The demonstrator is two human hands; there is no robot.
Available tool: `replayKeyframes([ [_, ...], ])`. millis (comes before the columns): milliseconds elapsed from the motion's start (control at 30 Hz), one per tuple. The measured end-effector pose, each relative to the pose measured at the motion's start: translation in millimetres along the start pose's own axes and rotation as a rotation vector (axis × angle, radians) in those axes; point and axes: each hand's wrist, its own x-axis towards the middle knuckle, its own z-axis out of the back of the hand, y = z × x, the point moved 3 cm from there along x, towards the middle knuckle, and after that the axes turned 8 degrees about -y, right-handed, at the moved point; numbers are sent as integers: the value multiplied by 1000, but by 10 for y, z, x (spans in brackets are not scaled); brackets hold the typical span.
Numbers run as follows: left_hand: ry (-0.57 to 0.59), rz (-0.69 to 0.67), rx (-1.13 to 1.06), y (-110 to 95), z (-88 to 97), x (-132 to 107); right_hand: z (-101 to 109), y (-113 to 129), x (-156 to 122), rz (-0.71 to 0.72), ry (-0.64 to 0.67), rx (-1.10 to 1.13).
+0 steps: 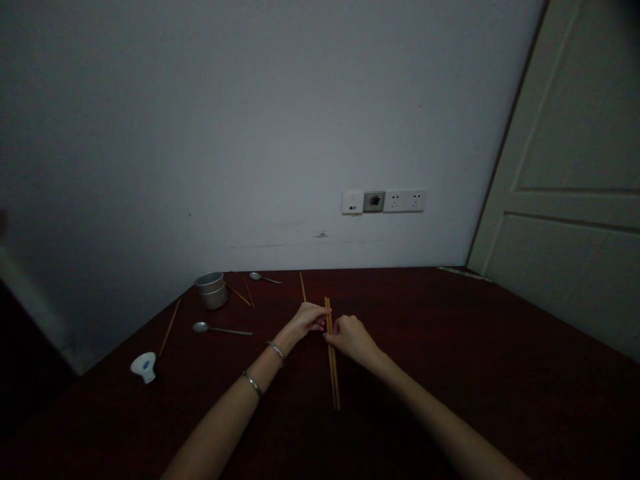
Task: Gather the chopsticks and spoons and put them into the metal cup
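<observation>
On my feed, left hand [309,317] and right hand [353,337] pinch chopsticks [335,380] right of the metal cup [213,296]; uneven pressure could let one slip.

Tabletop [480,320] open, right of centre. Centre blocked: left hand [309,316], right hand [351,336], chopsticks [335,360] between. Left cluttered: metal cup [212,293], metal spoons [225,330], porcelain spoon [144,366]. Wall [270,133] bars upper frame.
</observation>
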Motion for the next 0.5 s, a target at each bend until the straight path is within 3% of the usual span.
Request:
replayKeyframes([
  [200,-37,-23,156,42,55,29,-54,93,55,-37,117,8],
  [367,-48,-204,502,8,126,80,-126,143,94,-101,184,145],
  [500,-242,-393,911,-74,151,70,-185,165,113,-136,237,204],
])
